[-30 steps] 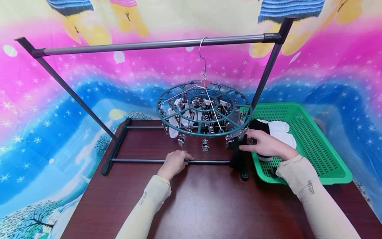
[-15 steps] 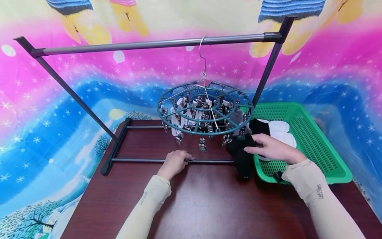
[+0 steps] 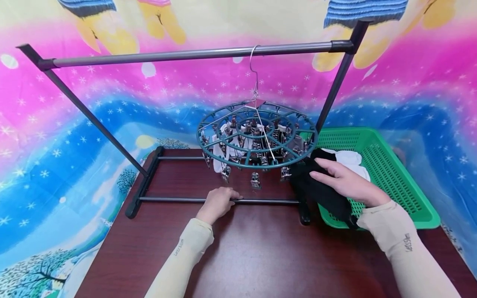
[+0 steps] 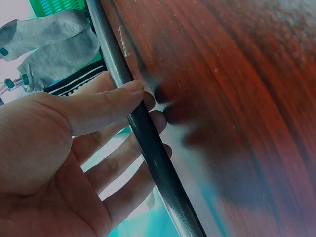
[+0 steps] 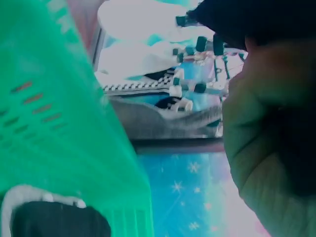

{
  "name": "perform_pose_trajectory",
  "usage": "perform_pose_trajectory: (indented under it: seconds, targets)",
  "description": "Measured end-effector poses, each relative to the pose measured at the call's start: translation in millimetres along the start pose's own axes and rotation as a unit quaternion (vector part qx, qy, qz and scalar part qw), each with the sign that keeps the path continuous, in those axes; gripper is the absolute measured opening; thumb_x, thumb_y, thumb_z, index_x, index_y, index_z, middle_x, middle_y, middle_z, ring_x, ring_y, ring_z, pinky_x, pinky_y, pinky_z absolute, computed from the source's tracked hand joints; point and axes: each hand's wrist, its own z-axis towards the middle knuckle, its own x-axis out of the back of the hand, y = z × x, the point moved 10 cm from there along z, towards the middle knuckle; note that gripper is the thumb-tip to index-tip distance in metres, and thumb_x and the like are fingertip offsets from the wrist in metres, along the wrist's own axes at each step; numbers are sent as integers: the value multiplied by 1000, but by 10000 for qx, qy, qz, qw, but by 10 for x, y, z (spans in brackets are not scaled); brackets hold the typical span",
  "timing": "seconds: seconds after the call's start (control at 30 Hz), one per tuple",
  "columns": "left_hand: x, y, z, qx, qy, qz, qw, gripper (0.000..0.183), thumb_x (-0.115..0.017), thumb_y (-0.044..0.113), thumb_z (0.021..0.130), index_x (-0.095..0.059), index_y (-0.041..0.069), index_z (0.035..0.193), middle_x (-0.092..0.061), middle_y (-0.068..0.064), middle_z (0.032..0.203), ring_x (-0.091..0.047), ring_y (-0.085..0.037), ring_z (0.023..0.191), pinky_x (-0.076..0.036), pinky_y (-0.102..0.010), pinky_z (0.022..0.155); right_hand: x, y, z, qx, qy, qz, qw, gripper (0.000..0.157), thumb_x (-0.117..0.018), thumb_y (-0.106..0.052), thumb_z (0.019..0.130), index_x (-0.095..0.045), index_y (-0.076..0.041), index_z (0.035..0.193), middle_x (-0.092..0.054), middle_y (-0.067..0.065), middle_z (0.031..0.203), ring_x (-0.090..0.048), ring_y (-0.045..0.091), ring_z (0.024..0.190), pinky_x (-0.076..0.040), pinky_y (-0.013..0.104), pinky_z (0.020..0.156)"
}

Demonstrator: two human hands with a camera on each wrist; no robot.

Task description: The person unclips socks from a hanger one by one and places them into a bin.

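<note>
Handling the black cloth sock point(image 3: 328, 194), near right of the round green plastic hanger point(image 3: 255, 138), seems the step. The left hand point(image 3: 218, 203) grips the low dark metal bar point(image 3: 171, 200); the right hand point(image 3: 346, 180) touches the sock, grip unclear. Next probably needs a gentle touch.

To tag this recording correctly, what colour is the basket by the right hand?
Green. The basket shows best in the head view.

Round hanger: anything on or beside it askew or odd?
Yes: the black sock at the right hand looks askew. It slants across the rim of the green basket, while a white sock under the hanger hangs down.
</note>
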Motion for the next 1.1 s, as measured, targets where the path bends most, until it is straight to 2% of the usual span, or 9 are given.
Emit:
perform_pose_trajectory:
  seconds: [0.03,0.07,0.23,0.37,0.7,0.83,0.93,1.0,1.1]
  targets:
    - [2,0,-1,-6,16,-6,10000,33,-79,1,88,-83,24,112,-79,1,112,-75,-24,103,-60,-48,79,9,20,-12,-79,20,-58,9999,68,-53,-36,109,-29,0,161,-20,26,169,-18,50,156,-25,71,118]
    - [6,0,-2,-16,34,-20,10000,33,-79,1,88,-83,24,111,-79,1,112,-75,-24,103,-60,-48,79,16,38,-17,-123,35,-152,9998,70,-54,-37,109,-27,1,162,-18,28,169,-18,51,155,-25,72,117]
    - [7,-11,-3,4,52,-139,9999,33,-78,1,88,-83,24,111,-79,1,112,-74,-26,103,-60,-50,80,53,81,-22,-59,220,-768,9968,61,-57,-36,108,-44,1,155,-35,30,162,-33,52,149,-34,70,114]
    - [-5,-14,0,31,36,-132,9999,33,-78,1,88,-83,24,111,-79,0,112,-74,-27,103,-59,-50,80,74,112,-36,-25,300,-1049,9940,59,-57,-34,107,-46,3,153,-40,33,157,-38,53,145,-38,69,111]
    - [1,0,-4,8,73,-30,10000,33,-79,2,88,-83,25,111,-78,1,110,-75,-26,101,-59,-49,79,96,146,-44,-40,339,-1291,9910,56,-57,-37,107,-53,1,148,-45,33,154,-44,52,142,-42,68,107]
    - [-5,26,-15,72,58,151,9998,27,-80,9,89,-82,24,111,-78,0,110,-75,-26,100,-59,-50,79,90,143,-37,-50,335,-1286,9911,54,-57,-38,107,-55,-1,147,-46,32,154,-44,51,142,-43,68,107]
    - [4,108,-42,46,151,448,9989,27,-82,18,89,-80,22,116,-77,-2,114,-74,-27,103,-60,-49,80,81,135,-29,-31,327,-1298,9910,53,-58,-38,107,-56,-2,147,-46,32,154,-45,50,141,-43,68,107]
    - [40,236,-58,-98,320,726,9968,33,-82,24,89,-78,22,121,-76,-3,117,-73,-27,104,-61,-47,80,78,124,-24,-8,325,-1321,9907,53,-58,-37,107,-56,-2,147,-47,32,153,-45,50,141,-43,67,107]
    - [150,607,-80,-749,733,757,9916,37,-81,25,91,-75,21,127,-75,-1,119,-72,-23,108,-61,-41,86,77,99,-25,30,317,-1352,9903,53,-58,-36,107,-55,-1,146,-47,32,153,-46,50,140,-44,67,107]
